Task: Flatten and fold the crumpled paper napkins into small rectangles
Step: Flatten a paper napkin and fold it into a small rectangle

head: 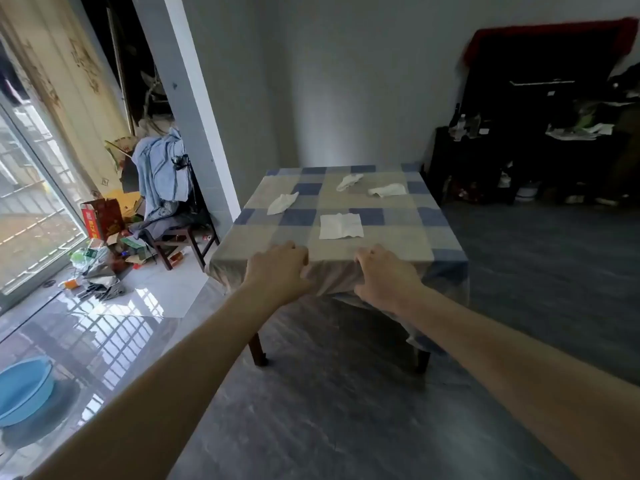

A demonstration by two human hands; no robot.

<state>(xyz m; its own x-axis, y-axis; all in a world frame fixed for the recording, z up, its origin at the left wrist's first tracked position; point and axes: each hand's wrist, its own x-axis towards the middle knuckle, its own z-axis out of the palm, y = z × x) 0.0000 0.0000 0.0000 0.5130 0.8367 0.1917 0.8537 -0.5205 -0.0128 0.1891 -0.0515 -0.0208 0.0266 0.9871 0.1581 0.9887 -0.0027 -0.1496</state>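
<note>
While both arms reached forward at full stretch, the left hand and the right hand rested on the near edge of the table, well apart from each other. Each hand had its fingers curled over the edge and appeared to grasp the checked cloth, which bunched into folds beneath the palms. The likely purpose was to steady the table or draw the cloth taut, so that the work surface lay smooth for flattening; this is a judgement, not a certainty.

Neither hand touched any napkin. Four napkins lay on the cloth:

- A flat napkin lay nearest the hands, between them and beyond the fingertips. It was spread open as a rough square with creases showing, and was not yet folded.
- A left napkin lay farther back toward the left edge, partly crumpled.
- A far napkin lay near the back of the table, crumpled.
- A right napkin lay just beside it to the right, crumpled.

The placement suggested an order of work: the flat napkin sat in the closest position for folding, while the other three waited out of the way. The task stood at an early stage, with no small rectangle visible
</note>
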